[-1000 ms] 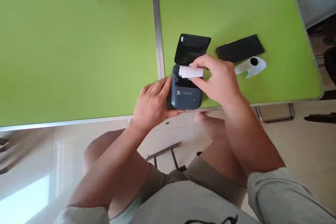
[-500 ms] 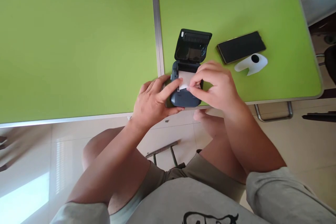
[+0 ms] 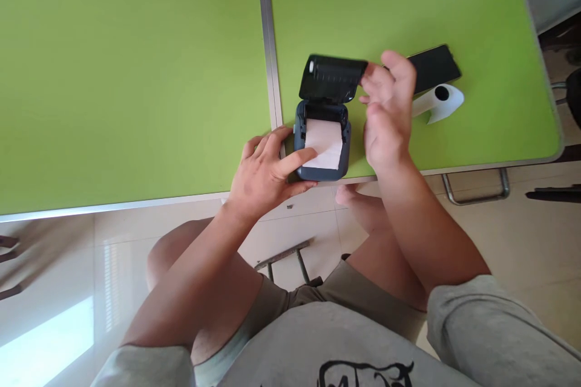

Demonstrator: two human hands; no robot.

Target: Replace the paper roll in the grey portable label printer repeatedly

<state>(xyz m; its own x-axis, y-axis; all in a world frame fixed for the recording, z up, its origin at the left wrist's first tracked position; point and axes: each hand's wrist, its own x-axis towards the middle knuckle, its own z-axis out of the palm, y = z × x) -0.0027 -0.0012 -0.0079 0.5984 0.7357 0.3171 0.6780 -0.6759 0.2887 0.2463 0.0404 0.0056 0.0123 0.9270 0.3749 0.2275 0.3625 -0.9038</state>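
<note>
My left hand (image 3: 258, 175) holds the label printer (image 3: 329, 175) by its left side and front, forefinger on the white paper strip (image 3: 324, 138). Printer sits at the front edge of the green table (image 3: 136, 91), right of the metal seam (image 3: 269, 42), lid (image 3: 333, 80) raised. My right hand (image 3: 388, 109): fingers spread wide beside the lid's right edge; contact unclear. Tabletop extends leftward; phone (image 3: 438, 66) lies right.

No readable text; only black, cut-off, illegible markings (image 3: 363, 366) on the grey shirt (image 3: 313, 335).
</note>
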